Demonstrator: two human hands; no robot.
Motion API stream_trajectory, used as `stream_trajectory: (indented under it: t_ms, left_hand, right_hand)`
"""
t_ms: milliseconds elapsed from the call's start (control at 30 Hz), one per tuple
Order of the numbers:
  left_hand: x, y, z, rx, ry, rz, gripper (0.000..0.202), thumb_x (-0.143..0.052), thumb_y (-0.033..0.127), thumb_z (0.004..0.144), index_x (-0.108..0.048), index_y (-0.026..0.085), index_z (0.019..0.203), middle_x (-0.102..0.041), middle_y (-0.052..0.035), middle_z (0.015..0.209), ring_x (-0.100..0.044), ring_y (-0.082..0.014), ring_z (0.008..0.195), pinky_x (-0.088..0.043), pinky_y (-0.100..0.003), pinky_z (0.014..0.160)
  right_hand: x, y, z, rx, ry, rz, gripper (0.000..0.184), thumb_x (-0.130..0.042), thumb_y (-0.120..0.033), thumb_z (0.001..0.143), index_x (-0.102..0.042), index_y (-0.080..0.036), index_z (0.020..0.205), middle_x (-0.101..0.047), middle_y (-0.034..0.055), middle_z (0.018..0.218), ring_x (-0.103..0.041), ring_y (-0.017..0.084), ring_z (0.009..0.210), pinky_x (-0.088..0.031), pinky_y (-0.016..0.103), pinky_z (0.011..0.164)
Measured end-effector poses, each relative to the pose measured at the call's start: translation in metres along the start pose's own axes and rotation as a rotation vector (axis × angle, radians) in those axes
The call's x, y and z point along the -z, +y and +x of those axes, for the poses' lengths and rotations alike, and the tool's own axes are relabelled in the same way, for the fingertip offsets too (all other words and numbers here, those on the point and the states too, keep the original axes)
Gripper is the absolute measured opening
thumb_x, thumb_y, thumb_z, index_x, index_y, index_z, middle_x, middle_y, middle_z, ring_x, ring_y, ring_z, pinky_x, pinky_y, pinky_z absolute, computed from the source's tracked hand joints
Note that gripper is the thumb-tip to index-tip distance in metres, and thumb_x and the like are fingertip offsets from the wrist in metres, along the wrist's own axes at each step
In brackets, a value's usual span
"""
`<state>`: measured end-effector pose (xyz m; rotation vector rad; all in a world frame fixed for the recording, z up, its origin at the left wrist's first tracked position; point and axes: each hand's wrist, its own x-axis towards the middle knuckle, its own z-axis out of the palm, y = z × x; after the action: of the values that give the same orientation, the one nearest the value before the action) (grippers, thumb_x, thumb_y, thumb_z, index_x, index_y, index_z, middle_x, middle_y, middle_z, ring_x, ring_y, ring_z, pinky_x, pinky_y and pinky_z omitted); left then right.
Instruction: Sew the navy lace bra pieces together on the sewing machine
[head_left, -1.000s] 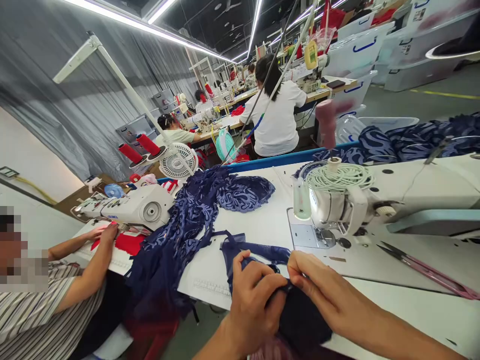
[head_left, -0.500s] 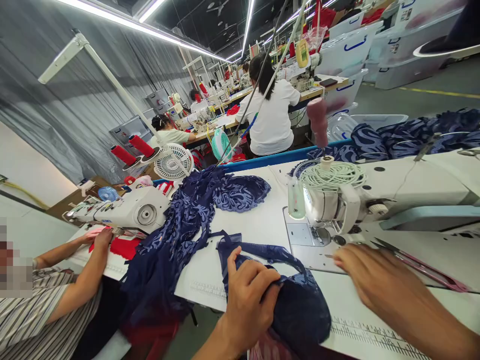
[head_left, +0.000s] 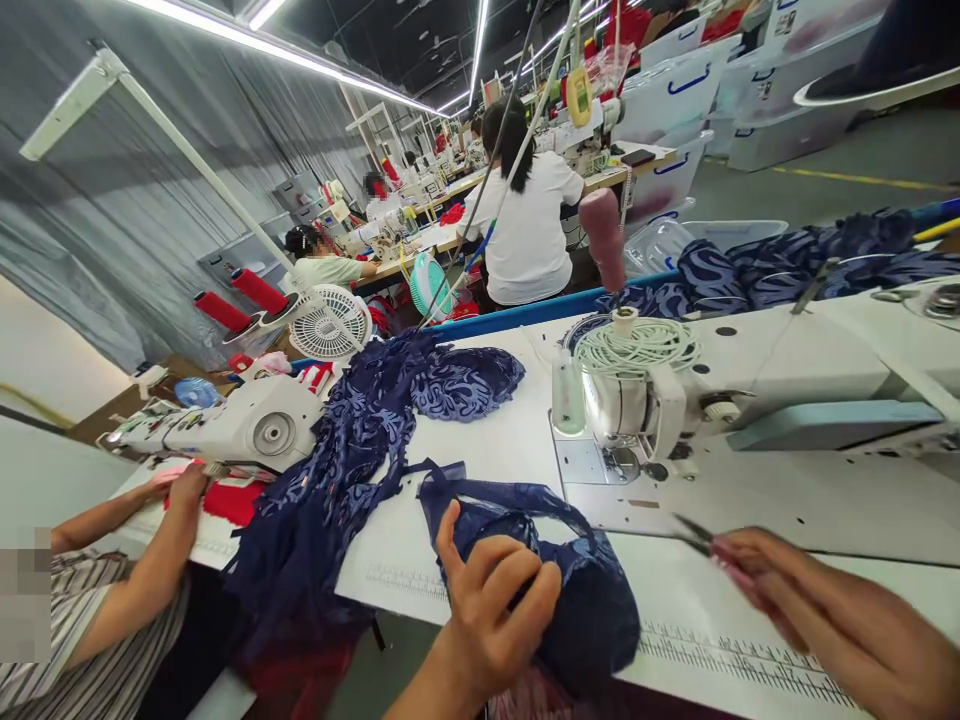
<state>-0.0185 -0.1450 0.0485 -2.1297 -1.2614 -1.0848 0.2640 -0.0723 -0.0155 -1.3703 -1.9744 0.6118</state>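
"Two hands, two things: which grip has what?"

"The right grip (head_left: 817,592) is clenched around the pink-handled snips (head_left: 733,573), over the desk (head_left: 484,445), tips pointing away and leftward. The left grip (head_left: 499,605) lies over the navy garment piece (head_left: 604,610), fingers curled, index raised. Whether it pinches cloth or only presses cannot be told; the palm side is hidden."

"And the garment piece sits where?"

"At the near edge of the desk, in front of the sewing machine (head_left: 795,350) and a little to its left. Its rounded, dark part bulges on the near side; a narrow strap (head_left: 551,497) loops along the far side."

"How should it handle?"

"Light, most likely. The rounded part looks padded enough to keep its shape, while the sheer strap seems limp, perhaps slippery, and could twist or fold under a careless finger. The sheer stretches probably snag easily too."

"So where is the best hold?"

"On the thicker margin, where strap meets rounded part: firm enough to pinch flat. Holding only the loop would probably let the rest swing."

"And the snips?"

"Slim, stiff, likely light; best taken by the handles, as the right grip has them, with fingertips behind the blades."
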Motion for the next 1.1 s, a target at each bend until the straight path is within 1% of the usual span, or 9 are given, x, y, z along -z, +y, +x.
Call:
stream_trajectory:
  t_ms: [67, 133, 200, 267, 467, 667, 733, 933, 1100]
  left_hand:
    - [0.0, 0.001, 0.001, -0.029, 0.006, 0.016, 0.017, -0.058, 0.003, 0.089, -0.067, 0.017, 0.093, -0.07, 0.0029, 0.074, -0.067, -0.0125, 0.077, -0.012, -0.064, 0.12]
    - [0.0, 0.002, 0.003, -0.052, 0.013, 0.032, 0.018, -0.055, 0.006, 0.092, -0.068, 0.017, 0.093, -0.071, 0.0027, 0.074, -0.068, -0.0129, 0.077, -0.011, -0.065, 0.12]
    - [0.0, 0.002, 0.004, -0.063, 0.016, 0.041, 0.02, -0.052, 0.007, 0.094, -0.069, 0.017, 0.093, -0.071, 0.0024, 0.074, -0.068, -0.0131, 0.077, -0.01, -0.066, 0.12]
    - [0.001, 0.002, 0.004, -0.065, 0.016, 0.038, 0.02, -0.051, 0.008, 0.095, -0.069, 0.017, 0.093, -0.071, 0.0021, 0.074, -0.069, -0.0133, 0.077, -0.01, -0.067, 0.12]
    - [0.001, 0.002, 0.005, -0.086, 0.04, 0.053, 0.017, -0.054, 0.007, 0.093, -0.069, 0.016, 0.091, -0.07, 0.002, 0.072, -0.069, -0.0131, 0.075, -0.011, -0.066, 0.121]
    - [0.0, 0.003, 0.006, -0.105, 0.06, 0.034, 0.02, -0.052, 0.006, 0.092, -0.07, 0.013, 0.089, -0.069, 0.0005, 0.069, -0.069, -0.0135, 0.075, -0.01, -0.066, 0.121]
    - [0.001, 0.003, 0.006, -0.109, 0.063, 0.036, 0.019, -0.053, 0.005, 0.091, -0.07, 0.013, 0.088, -0.069, 0.0007, 0.07, -0.069, -0.0137, 0.074, -0.01, -0.066, 0.121]
    - [0.0, 0.003, 0.005, -0.113, 0.061, 0.067, 0.02, -0.053, 0.005, 0.091, -0.069, 0.016, 0.089, -0.069, 0.0021, 0.07, -0.07, -0.0134, 0.073, -0.011, -0.066, 0.121]
    - [-0.001, 0.006, 0.009, -0.115, 0.076, 0.087, 0.025, -0.048, 0.006, 0.092, -0.068, 0.019, 0.087, -0.07, 0.0032, 0.066, -0.068, -0.0119, 0.071, -0.012, -0.065, 0.121]
  right_hand:
    - [-0.011, -0.032, -0.006, 0.046, -0.23, 0.214, 0.036, -0.041, -0.058, 0.095, -0.064, -0.031, 0.087, -0.068, 0.0051, 0.074, -0.062, 0.022, 0.063, -0.048, 0.03, 0.055]
    - [-0.017, -0.056, -0.006, 0.057, -0.395, 0.303, 0.034, -0.048, -0.058, 0.093, -0.06, -0.029, 0.078, -0.065, 0.0012, 0.07, -0.058, 0.02, 0.059, -0.047, 0.028, 0.054]
    - [-0.02, -0.069, -0.002, 0.034, -0.484, 0.298, 0.034, -0.049, -0.054, 0.095, -0.055, -0.027, 0.074, -0.061, -0.0015, 0.067, -0.054, 0.017, 0.059, -0.045, 0.026, 0.055]
    - [-0.021, -0.074, 0.003, 0.017, -0.526, 0.288, 0.035, -0.048, -0.052, 0.096, -0.052, -0.026, 0.074, -0.059, -0.0026, 0.067, -0.052, 0.016, 0.061, -0.043, 0.025, 0.056]
    - [-0.022, -0.077, 0.009, 0.009, -0.569, 0.377, 0.042, -0.045, -0.057, 0.097, -0.05, -0.023, 0.072, -0.053, -0.0024, 0.066, -0.047, 0.014, 0.061, -0.038, 0.024, 0.055]
    - [-0.022, -0.083, 0.013, -0.059, -0.693, 0.44, 0.048, -0.038, -0.063, 0.097, -0.046, -0.022, 0.073, -0.049, -0.0014, 0.072, -0.044, 0.015, 0.068, -0.037, 0.025, 0.062]
    - [-0.022, -0.082, 0.013, -0.061, -0.689, 0.43, 0.047, -0.038, -0.062, 0.097, -0.046, -0.022, 0.073, -0.048, -0.0017, 0.071, -0.043, 0.015, 0.068, -0.037, 0.025, 0.061]
    - [-0.021, -0.077, 0.01, -0.013, -0.583, 0.393, 0.046, -0.045, -0.06, 0.096, -0.048, -0.023, 0.07, -0.052, -0.0026, 0.066, -0.045, 0.013, 0.061, -0.037, 0.023, 0.055]
    - [-0.021, -0.082, 0.01, 0.014, -0.58, 0.381, 0.046, -0.043, -0.06, 0.097, -0.051, -0.023, 0.072, -0.056, -0.002, 0.067, -0.049, 0.014, 0.061, -0.037, 0.024, 0.053]
